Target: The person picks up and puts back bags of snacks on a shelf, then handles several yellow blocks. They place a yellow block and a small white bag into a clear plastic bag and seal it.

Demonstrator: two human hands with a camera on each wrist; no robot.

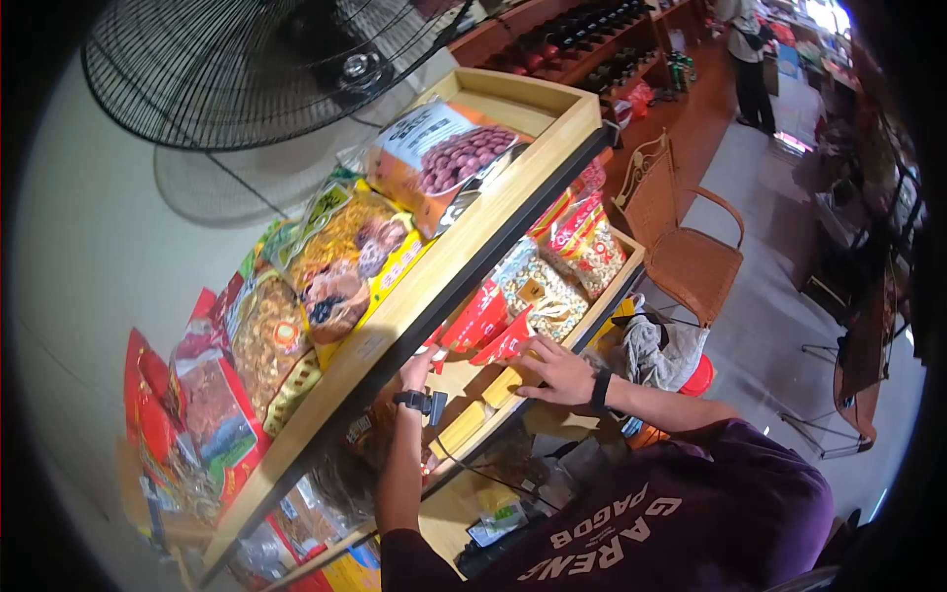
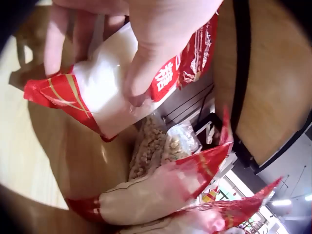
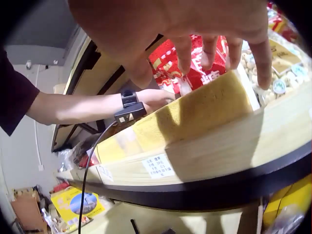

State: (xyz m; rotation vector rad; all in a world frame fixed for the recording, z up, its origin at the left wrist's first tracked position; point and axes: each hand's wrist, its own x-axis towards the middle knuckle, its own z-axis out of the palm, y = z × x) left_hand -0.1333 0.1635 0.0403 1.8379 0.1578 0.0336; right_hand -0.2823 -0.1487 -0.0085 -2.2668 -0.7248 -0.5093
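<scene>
In the left wrist view, my left hand pinches a red-and-white bag of sugar between thumb and fingers. The head view has that hand inside the lower shelf tray, mostly beneath the upper shelf. Two more red-ended white bags stand close by it. My right hand is over the tray's front edge, fingers spread and holding nothing. Under those fingers, in the right wrist view, lies a yellow block along the front board. Beside it sits a clear bag of pale round pieces.
The wooden upper shelf overhangs the tray, loaded with large food bags. A black fan is at the upper left. Behind the tray's far end stands a wicker chair. A cable hangs from the left wrist camera.
</scene>
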